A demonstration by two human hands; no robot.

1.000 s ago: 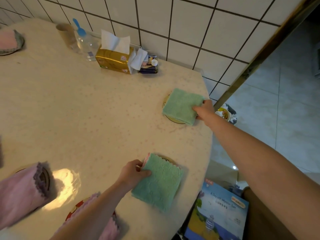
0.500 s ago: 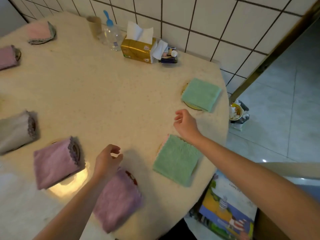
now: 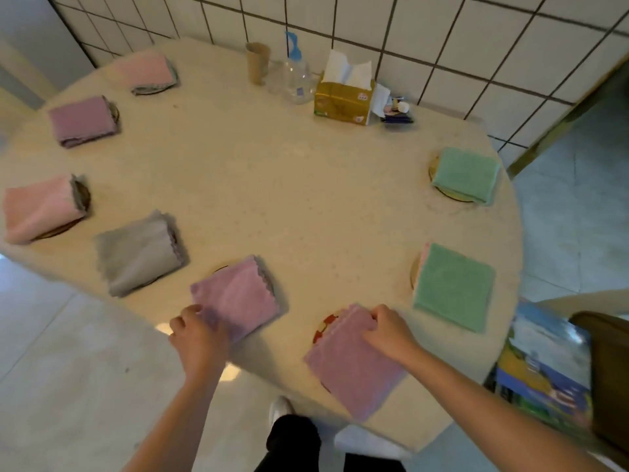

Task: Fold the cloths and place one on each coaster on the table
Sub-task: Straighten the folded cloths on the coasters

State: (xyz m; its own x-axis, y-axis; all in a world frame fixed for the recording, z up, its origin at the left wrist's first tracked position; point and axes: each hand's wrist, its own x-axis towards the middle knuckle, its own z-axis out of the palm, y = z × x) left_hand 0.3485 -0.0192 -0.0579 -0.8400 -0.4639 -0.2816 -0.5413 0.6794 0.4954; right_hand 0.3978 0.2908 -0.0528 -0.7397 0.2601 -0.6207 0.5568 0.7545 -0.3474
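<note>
We are standing at the round cream table [image 3: 272, 185], which is filling most of the view and butting against a white tiled wall [image 3: 442, 35]. Folded cloths are ringing its edge, each one lying on a coaster. On our right, two green cloths [image 3: 454, 287] [image 3: 466, 173] are sitting well apart, the farther one showing a gold coaster rim [image 3: 451, 195] beneath it. On our left, a grey cloth [image 3: 139, 253], two pink cloths [image 3: 37, 209] [image 3: 146, 71] and a mauve cloth [image 3: 81, 120] are lying in an arc towards the wall.

Nearest us, two more mauve cloths are under our hands. Our right hand [image 3: 388, 330] is resting on the near mauve cloth [image 3: 350, 366], fingers curled over its far edge and gripping it; a red-patterned coaster [image 3: 325, 327] is peeking out beside it. Our left hand [image 3: 195, 335] is at the near corner of the other mauve cloth [image 3: 238, 294], fingers bent at its edge, though blur is keeping us from telling whether they are really pinching it.

Against the wall, a gold tissue box [image 3: 342, 100] is standing just beside a clear bottle with a blue cap [image 3: 296, 73] and a brown paper cup [image 3: 257, 63]. A picture book [image 3: 544, 366] is lying off the table's right edge.
</note>
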